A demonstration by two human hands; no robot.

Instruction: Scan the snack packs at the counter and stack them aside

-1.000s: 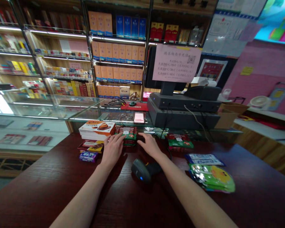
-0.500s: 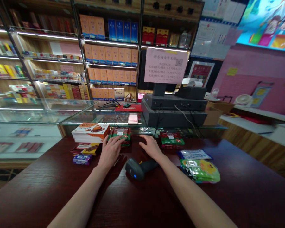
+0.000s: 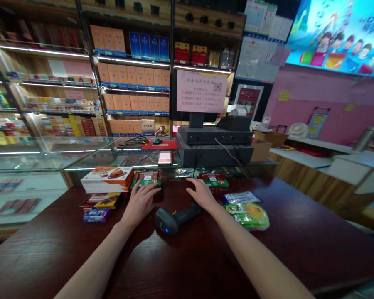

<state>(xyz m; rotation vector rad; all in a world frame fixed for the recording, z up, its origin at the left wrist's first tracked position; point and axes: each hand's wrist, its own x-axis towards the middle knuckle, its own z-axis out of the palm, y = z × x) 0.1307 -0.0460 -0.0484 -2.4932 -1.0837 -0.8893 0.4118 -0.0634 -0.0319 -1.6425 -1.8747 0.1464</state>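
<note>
A dark grey scanner (image 3: pixel 167 222) is showing a blue light. From it, red-and-green packets (image 3: pixel 148 176) are showing at eleven o'clock, a white-and-orange box (image 3: pixel 107 178) at ten, a purple packet (image 3: pixel 96 215) at nine, a green-and-yellow pouch (image 3: pixel 247 216) at three.

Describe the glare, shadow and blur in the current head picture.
Head view: shelf light strips glare white; same head view: a shadow darkens the table beside the left hand; head view again: far-left shelf goods look blurred.
</note>
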